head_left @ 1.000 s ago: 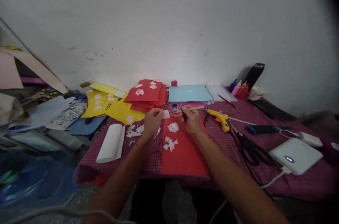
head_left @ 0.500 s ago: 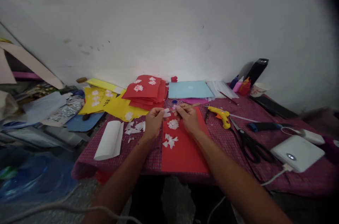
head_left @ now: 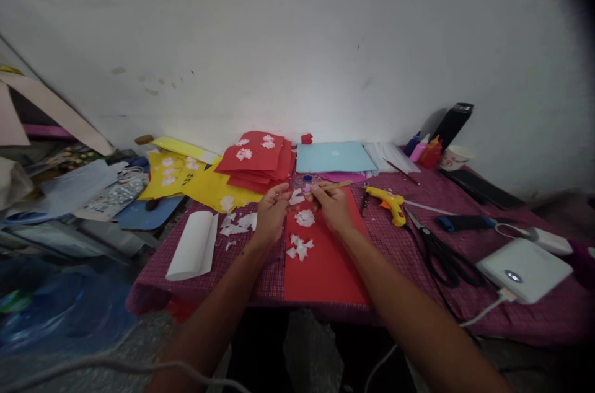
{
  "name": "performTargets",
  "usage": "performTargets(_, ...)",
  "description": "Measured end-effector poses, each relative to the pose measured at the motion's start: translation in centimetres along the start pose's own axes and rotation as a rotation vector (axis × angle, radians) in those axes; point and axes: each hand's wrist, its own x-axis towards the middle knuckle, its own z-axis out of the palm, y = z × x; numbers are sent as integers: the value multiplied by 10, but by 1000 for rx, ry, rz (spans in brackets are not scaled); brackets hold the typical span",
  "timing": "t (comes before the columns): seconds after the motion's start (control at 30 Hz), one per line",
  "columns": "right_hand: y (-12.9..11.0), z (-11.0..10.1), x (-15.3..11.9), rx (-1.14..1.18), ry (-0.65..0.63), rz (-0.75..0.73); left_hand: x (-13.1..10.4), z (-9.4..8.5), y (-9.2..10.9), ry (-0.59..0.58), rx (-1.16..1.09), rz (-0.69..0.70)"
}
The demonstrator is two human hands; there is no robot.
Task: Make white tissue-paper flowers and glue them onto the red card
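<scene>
My left hand (head_left: 273,212) is closed, its fingertips at a small torn piece of white paper (head_left: 296,197) above the red sheet. My right hand (head_left: 333,207) grips a thin wooden stick (head_left: 343,184), its far end sticking out to the right. A pinkish bit shows at the right fingertips, too small to make out. Below both hands lies the red paper sheet (head_left: 325,269), bearing a round white paper flower (head_left: 305,217) and a looser cluster of white scraps (head_left: 300,247). More torn white scraps (head_left: 235,225) lie left of the sheet, near a white paper roll (head_left: 190,247).
Red cards with flowers (head_left: 255,154) are stacked behind, beside yellow flowered sheets (head_left: 171,176). A light-blue folder (head_left: 334,157) lies at the back. On the right are a yellow glue gun (head_left: 390,204), black scissors (head_left: 439,250), a white power bank (head_left: 525,272) and paint bottles (head_left: 421,148).
The left fingers have shifted on the white paper piece, the index finger now straighter. My right hand has barely moved. The view has shifted very slightly.
</scene>
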Motion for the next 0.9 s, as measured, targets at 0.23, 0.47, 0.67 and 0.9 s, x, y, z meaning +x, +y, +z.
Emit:
performTargets(0.23,0,-1,1,84,5,38,1,0,0,-63,-30,-5)
performTargets(0.47,0,-1,0,117,-40,62,0,0,2,-40,-24,-32)
performTargets(0.67,1,-1,1,115,-78,57,1,-1,1,-35,21,-17)
performTargets(0.9,1,-2,1,87,-93,63,-1,-1,1,-64,66,6)
